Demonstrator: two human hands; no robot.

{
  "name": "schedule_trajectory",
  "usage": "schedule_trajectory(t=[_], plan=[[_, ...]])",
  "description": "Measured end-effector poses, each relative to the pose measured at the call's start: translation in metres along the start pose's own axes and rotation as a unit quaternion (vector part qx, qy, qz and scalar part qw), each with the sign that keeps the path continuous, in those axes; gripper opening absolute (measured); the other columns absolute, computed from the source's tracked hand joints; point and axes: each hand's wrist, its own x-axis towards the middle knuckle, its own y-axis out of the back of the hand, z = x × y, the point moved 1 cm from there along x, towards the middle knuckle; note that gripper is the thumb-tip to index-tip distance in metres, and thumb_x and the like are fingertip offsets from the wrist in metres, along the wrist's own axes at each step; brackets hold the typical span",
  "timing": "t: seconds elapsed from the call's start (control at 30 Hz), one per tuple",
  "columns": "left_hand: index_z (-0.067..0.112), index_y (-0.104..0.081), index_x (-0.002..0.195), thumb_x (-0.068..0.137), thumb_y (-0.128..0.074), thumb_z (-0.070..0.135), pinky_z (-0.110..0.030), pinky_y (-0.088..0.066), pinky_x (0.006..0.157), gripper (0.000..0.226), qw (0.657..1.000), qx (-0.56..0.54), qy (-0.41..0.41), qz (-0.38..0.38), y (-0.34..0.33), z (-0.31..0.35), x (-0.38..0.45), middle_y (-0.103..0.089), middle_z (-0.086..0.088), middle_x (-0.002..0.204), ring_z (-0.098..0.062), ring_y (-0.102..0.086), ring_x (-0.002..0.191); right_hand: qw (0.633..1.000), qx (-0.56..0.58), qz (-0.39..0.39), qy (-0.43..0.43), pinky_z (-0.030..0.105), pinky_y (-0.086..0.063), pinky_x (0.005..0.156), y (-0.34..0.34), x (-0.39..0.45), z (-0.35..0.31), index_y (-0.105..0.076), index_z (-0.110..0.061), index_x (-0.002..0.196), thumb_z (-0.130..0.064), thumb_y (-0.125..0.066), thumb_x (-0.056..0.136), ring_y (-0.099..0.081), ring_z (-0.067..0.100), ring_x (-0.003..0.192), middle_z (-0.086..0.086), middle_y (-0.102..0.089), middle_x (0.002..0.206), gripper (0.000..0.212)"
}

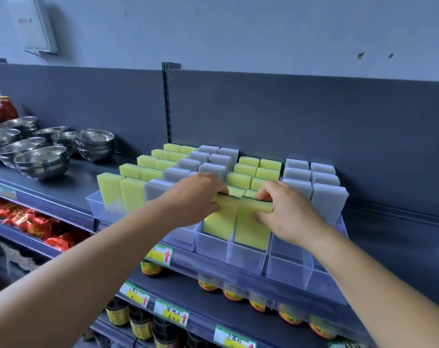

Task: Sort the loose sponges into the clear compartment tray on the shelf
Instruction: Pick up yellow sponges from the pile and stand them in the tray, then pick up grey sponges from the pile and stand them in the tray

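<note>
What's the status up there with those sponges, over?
Left hand grips one yellow sponge, right hand another. Both partly in front compartments. Nothing blocking.

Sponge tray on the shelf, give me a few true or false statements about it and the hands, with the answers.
1. Each hand grips a yellow sponge. True: the left hand and right hand each hold one, left sponge, right sponge.
2. The tray holds only yellow sponges. False: grey sponges stand in it too.
3. Both held sponges are in the front compartments. True.
4. Steel bowls sit right of the tray. False: they are to its left.
5. The held sponges lie flat. False: they stand upright.
</note>
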Motion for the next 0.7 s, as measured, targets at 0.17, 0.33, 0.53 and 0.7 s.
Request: schedule_trajectory(t=[0.17, 0.33, 0.53, 0.7], plan=[[0.028, -0.051, 0.133, 0.090, -0.058, 0.036, -0.036, -0.039, 0.102, 0.044, 0.996, 0.081, -0.046, 0.003, -0.013, -0.004, -0.001, -0.055, 0.002, 0.126, -0.018, -0.040, 0.126, 0.998, -0.065, -0.019, -0.018, 0.033, -0.045, 0.088, -0.006, -0.003, -0.011, -0.051, -0.021, 0.105, -0.027, -0.065, 0.083, -0.053, 0.020, 0.108, -0.003, -0.052, 0.118, 0.026], [0.026, -0.052, 0.131, 0.090, -0.054, 0.046, -0.028, -0.028, 0.103, 0.045, 0.991, 0.101, -0.082, 0.040, -0.021, -0.004, 0.000, -0.058, 0.003, 0.125, -0.019, -0.043, 0.122, 0.994, -0.098, -0.029, -0.049, 0.029, -0.040, 0.084, -0.011, -0.009, -0.017, -0.052, -0.019, 0.111, -0.025, -0.065, 0.085, -0.052, 0.022, 0.110, -0.002, -0.053, 0.122, 0.030], [0.022, -0.056, 0.125, 0.090, -0.054, 0.046, -0.028, -0.028, 0.102, 0.043, 0.987, 0.113, -0.100, 0.047, -0.024, -0.005, 0.001, -0.059, 0.003, 0.123, -0.020, -0.045, 0.120, 0.991, -0.101, -0.026, -0.080, 0.030, -0.040, 0.086, -0.013, -0.014, -0.021, -0.051, -0.018, 0.120, -0.026, -0.065, 0.086, -0.050, 0.021, 0.113, -0.001, -0.050, 0.127, 0.038], [0.020, -0.048, 0.132, 0.090, -0.053, 0.049, -0.028, -0.027, 0.106, 0.052, 0.987, 0.077, -0.131, 0.057, -0.017, 0.010, 0.002, -0.054, 0.003, 0.131, -0.019, -0.042, 0.126, 0.991, -0.091, -0.003, -0.102, 0.030, -0.037, 0.096, -0.005, -0.027, -0.022, -0.038, -0.023, 0.140, -0.038, -0.061, 0.088, -0.040, 0.018, 0.128, -0.007, -0.039, 0.141, 0.059]])
